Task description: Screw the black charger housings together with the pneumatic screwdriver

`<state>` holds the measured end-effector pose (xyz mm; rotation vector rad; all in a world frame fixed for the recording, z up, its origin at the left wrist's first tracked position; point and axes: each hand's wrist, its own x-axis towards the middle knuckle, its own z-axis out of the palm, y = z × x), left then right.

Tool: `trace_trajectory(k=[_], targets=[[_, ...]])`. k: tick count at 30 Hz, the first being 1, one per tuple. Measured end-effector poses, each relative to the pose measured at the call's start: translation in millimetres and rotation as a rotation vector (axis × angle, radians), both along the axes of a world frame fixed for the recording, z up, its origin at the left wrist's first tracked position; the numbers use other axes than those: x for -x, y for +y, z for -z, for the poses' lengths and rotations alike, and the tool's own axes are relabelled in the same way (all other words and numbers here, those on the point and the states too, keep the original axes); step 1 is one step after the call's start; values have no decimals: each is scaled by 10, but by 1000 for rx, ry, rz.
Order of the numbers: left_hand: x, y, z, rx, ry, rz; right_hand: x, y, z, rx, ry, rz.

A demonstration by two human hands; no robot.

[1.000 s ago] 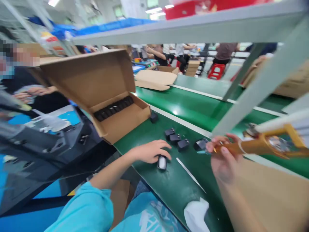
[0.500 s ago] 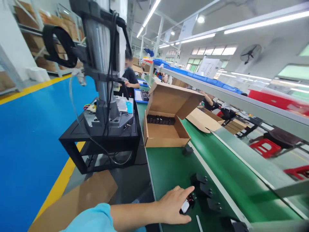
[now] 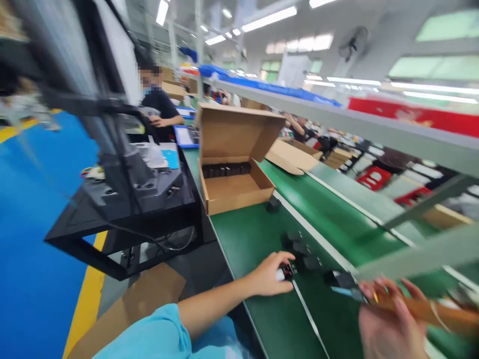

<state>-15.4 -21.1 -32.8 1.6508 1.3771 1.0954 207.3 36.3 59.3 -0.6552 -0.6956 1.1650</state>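
My left hand (image 3: 272, 275) curls its thumb and fingers around a small black device (image 3: 288, 271) with a white part and some red inside, lying on the green bench top (image 3: 239, 244). My right hand (image 3: 392, 319) is closed around a slim tool with an orange-brown handle (image 3: 422, 306); its pale bluish tip points left, and motion blur hides its exact kind. Several black housings (image 3: 299, 247) stand in a row beyond my left hand. Another black piece (image 3: 339, 278) lies near the tool's tip. A thin white strip (image 3: 309, 315) runs from the device towards the bench front.
An open cardboard box (image 3: 239, 202) holds a row of black pieces. One black block (image 3: 273, 204) stands beside it. On the left is a black stand (image 3: 123, 214) with a metal column. A grey shelf rail (image 3: 411, 134) crosses the right side. A co-worker (image 3: 160, 109) sits beyond.
My right hand has come into view at the lower right with the tool. The view has turned to the right, and my left hand stays at the small device with its fingers more curled.
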Motion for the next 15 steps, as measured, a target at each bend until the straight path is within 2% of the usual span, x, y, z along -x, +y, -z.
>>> trace_trajectory(k=[3,7,10,15], targets=[[154,-16,-10,48,-27,98,172,-110,-117,-122,-125,11],[365,-17,-22,159,-69,236,159,-62,-4,-242,-145,-31],[415,-61,-10,135,-29,206,141,-76,49,-280,-147,-60],[410,-91,29,127,-48,145,186,-134,25,-293,-138,-110]])
